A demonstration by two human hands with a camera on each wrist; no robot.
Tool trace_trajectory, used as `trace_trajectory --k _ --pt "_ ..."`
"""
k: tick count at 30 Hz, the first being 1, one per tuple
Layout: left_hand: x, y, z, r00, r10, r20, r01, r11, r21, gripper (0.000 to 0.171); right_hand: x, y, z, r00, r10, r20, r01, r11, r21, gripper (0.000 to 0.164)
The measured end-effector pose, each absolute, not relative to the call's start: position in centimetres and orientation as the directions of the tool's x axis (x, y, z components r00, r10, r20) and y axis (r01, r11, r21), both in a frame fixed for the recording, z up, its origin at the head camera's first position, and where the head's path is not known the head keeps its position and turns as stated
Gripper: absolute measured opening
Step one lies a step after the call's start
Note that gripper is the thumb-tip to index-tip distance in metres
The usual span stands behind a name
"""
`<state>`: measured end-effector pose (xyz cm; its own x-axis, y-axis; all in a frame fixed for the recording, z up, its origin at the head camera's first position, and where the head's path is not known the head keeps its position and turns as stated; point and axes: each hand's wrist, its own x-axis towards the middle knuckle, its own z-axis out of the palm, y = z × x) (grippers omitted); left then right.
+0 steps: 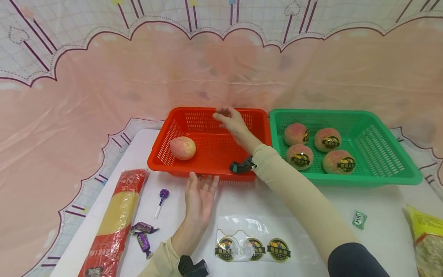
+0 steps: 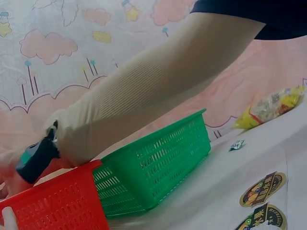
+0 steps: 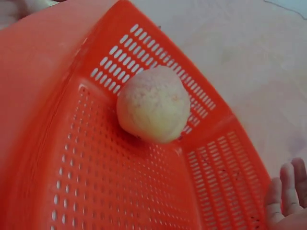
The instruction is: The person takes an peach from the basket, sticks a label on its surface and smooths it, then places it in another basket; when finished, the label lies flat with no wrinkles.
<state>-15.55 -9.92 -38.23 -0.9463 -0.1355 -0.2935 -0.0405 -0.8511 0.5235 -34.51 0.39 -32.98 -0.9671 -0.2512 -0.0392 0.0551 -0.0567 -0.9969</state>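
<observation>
A red plastic basket (image 1: 214,154) holds one peach (image 1: 182,148) at its left end, with no label on the side that shows. My right hand (image 1: 232,124) is over the basket's far side, its fingers loosely bent around nothing. In the right wrist view those fingers (image 3: 288,194) appear beside the far rim, and the peach (image 3: 153,105) sits apart from them. Palm up, my left hand (image 1: 199,200) has its fingertips at the basket's near rim; whether they bear on it is hard to tell. Neither hand holds anything.
Right of the red basket, a green basket (image 1: 373,154) contains several peaches with black-and-gold stickers. A sticker sheet (image 1: 254,240) lies in front. To the left are a red-and-yellow packet (image 1: 117,215), a lollipop (image 1: 163,194) and purple-wrapped candies (image 1: 143,242). A green candy (image 1: 359,219) and yellow bag (image 1: 427,234) lie right.
</observation>
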Motion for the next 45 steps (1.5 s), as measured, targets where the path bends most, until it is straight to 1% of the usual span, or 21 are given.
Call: trace_trajectory --k 3,5,11,16,18,22,24,28,34,37,40,45 --pt "-15.7 -9.8 -38.2 -0.944 -0.131 -0.302 -0.051 -0.847 0.529 0.045 -34.7 -0.3 -33.2 -0.945 -0.317 -0.086 0.094 -0.008 -0.996 0.043" --pt "-15.7 -9.8 -38.2 -0.943 -0.128 -0.306 -0.059 -0.844 0.534 0.048 -34.8 -0.7 -33.4 -0.922 -0.368 -0.117 0.114 0.031 -0.993 0.046" --pt "-15.8 -9.5 -38.4 -0.946 -0.115 -0.304 -0.075 -0.832 0.549 0.053 -35.2 -1.8 -34.1 -0.828 -0.517 -0.216 0.151 0.166 -0.975 0.056" --pt "-15.9 -9.4 -38.6 -0.947 -0.103 -0.304 -0.079 -0.843 0.532 0.055 -35.5 -2.9 -34.9 -0.757 -0.575 -0.310 0.212 0.233 -0.949 0.055" --pt "-15.8 -9.4 -38.6 -0.947 -0.101 -0.306 -0.079 -0.848 0.524 0.056 -35.4 -3.5 -35.1 -0.726 -0.598 -0.341 0.212 0.276 -0.937 0.055" --pt "-15.6 -9.6 -38.5 -0.942 -0.109 -0.318 -0.076 -0.853 0.517 0.056 -35.2 -4.7 -35.5 -0.654 -0.657 -0.375 0.191 0.337 -0.922 0.061" --pt "-15.5 -9.7 -38.5 -0.937 -0.112 -0.330 -0.079 -0.854 0.513 0.055 -35.1 -5.3 -35.7 -0.631 -0.674 -0.384 0.183 0.351 -0.918 0.064" --pt "-15.5 -9.8 -38.3 -0.936 -0.114 -0.332 -0.079 -0.853 0.516 0.056 -35.2 -5.9 -35.9 -0.617 -0.677 -0.401 0.160 0.391 -0.907 0.069" --pt "-15.7 -9.7 -38.4 -0.944 -0.109 -0.312 -0.078 -0.845 0.529 0.058 -35.4 -6.2 -36.3 -0.592 -0.680 -0.434 0.146 0.439 -0.887 0.072" --pt "-15.6 -9.6 -38.4 -0.946 -0.103 -0.306 -0.083 -0.838 0.539 0.060 -35.3 -6.3 -36.4 -0.597 -0.676 -0.431 0.117 0.458 -0.881 0.073" --pt "-15.5 -9.5 -38.4 -0.945 -0.103 -0.310 -0.086 -0.836 0.543 0.060 -35.4 -6.3 -36.4 -0.609 -0.672 -0.422 0.111 0.454 -0.884 0.070" --pt "-15.6 -9.6 -38.4 -0.944 -0.110 -0.312 -0.081 -0.837 0.542 0.061 -35.3 -6.3 -35.9 -0.632 -0.653 -0.416 0.149 0.425 -0.893 0.066"
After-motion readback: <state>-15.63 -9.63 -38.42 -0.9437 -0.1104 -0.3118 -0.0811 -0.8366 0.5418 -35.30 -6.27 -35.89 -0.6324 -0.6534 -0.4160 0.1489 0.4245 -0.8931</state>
